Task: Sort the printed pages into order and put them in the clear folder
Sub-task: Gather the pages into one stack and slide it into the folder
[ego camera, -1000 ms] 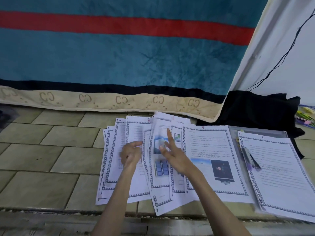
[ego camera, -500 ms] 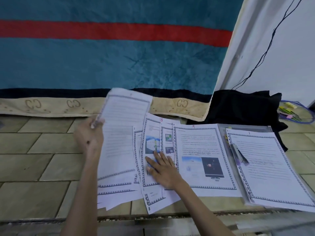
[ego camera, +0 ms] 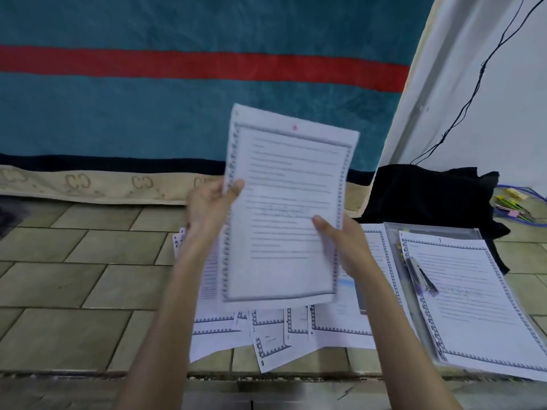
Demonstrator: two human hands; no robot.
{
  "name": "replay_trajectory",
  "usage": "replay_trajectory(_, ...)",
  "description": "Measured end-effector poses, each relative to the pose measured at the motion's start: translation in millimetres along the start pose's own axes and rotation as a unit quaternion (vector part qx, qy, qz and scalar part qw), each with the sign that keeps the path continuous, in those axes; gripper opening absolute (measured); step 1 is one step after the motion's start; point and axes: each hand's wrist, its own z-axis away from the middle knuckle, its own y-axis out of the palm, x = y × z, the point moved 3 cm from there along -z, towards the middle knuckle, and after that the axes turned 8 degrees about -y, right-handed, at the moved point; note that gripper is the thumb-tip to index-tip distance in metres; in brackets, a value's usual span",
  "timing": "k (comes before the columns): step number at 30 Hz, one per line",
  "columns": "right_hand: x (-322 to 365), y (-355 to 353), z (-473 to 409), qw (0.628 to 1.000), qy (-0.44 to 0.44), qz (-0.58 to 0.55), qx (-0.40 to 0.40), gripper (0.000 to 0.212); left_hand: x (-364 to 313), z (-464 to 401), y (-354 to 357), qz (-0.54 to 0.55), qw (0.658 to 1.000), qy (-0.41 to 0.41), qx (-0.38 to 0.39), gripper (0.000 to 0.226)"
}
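Fingers of both hands — left hand (ego camera: 208,208), right hand (ego camera: 346,244) — pinch the white bordered printed page (ego camera: 284,208) at its side edges; loose white pages (ego camera: 266,329) lie spread below them.

I see a tiled floor (ego camera: 74,285) carrying everything. Loose printed pages (ego camera: 266,329) lie fanned at centre; right of them a clear folder (ego camera: 414,309) bearing a page and pen (ego camera: 421,276). Black cloth (ego camera: 429,196) lies far right.
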Motion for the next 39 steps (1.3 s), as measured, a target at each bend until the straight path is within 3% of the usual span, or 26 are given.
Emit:
replay_trajectory(3, -25.7, -50.3, 11.3, 0.986, 0.047, 0.138, -0.081, 0.014, 66.3, -20.1, 19.2, -0.092, 0.985, -0.142, 0.039, 0.040)
replay_trajectory(5, -48.5, -77.3, 23.0, 0.971, 0.094, 0.197, -0.096, 0.021, 107.1, -26.7, 18.9, -0.197, 0.958, -0.208, 0.028, 0.032)
replay_trajectory(7, -68.6, -92.5, 35.3, 0.964, 0.126, 0.212, -0.103, 0.019, 132.7, -25.4, 20.5, -0.232, 0.943, -0.235, 0.033, 0.016)
replay_trajectory(10, -88.6, -101.9, 44.2, 0.961, 0.140, 0.196, -0.137, 0.026, 145.4, -30.4, 22.7, -0.236, 0.937, -0.251, 0.051, 0.019)
replay_trajectory(12, -97.9, -105.8, 44.5, 0.958, 0.147, 0.198, -0.146, 0.047, 148.1, -34.3, 26.5, -0.158, 0.945, -0.276, 0.082, 0.009)
replay_trajectory(14, -105.0, -107.2, 42.3, 0.957, 0.149, 0.211, -0.133, 0.069, 148.9, -33.6, 30.8, -0.076, 0.947, -0.296, 0.102, 0.024)
replay_trajectory(16, -106.7, -107.8, 39.8, 0.958, 0.150, 0.207, -0.132, 0.070, 150.2, -33.5, 33.2, -0.072, 0.951, -0.286, 0.097, 0.036)
replay_trajectory(19, -103.2, -108.5, 40.3, 0.956, 0.162, 0.201, -0.141, 0.038, 142.2, -30.4, 28.1, -0.091, 0.964, -0.244, 0.055, 0.040)
replay_trajectory(22, -109.3, -112.4, 39.2, 0.954, 0.169, 0.211, -0.126, 0.055, 140.2, -34.6, 5.3, -0.086, 0.974, -0.210, 0.007, 0.031)
replay_trajectory(27, -106.4, -111.1, 39.5, 0.957, 0.163, 0.200, -0.132, 0.029, 153.2, -49.2, -40.3, -0.055, 0.974, -0.217, -0.038, 0.047)
replay_trajectory(32, -108.3, -112.4, 39.6, 0.962, 0.157, 0.185, -0.125, 0.033, 156.3, -43.7, -52.3, -0.049, 0.975, -0.201, -0.081, 0.050)
replay_trajectory(34, -110.2, -113.4, 39.7, 0.961, 0.163, 0.185, -0.127, 0.037, 153.8, -39.9, -47.3, -0.087, 0.973, -0.195, -0.087, 0.054)
replay_trajectory(37, -113.1, -115.9, 37.2, 0.960, 0.168, 0.186, -0.125, 0.038, 156.3, -33.9, -35.7, -0.202, 0.956, -0.207, -0.049, 0.082)
replay_trajectory(39, -112.9, -117.3, 34.6, 0.959, 0.165, 0.191, -0.126, 0.042, 157.3, -35.1, -28.8, -0.205, 0.960, -0.188, -0.020, 0.073)
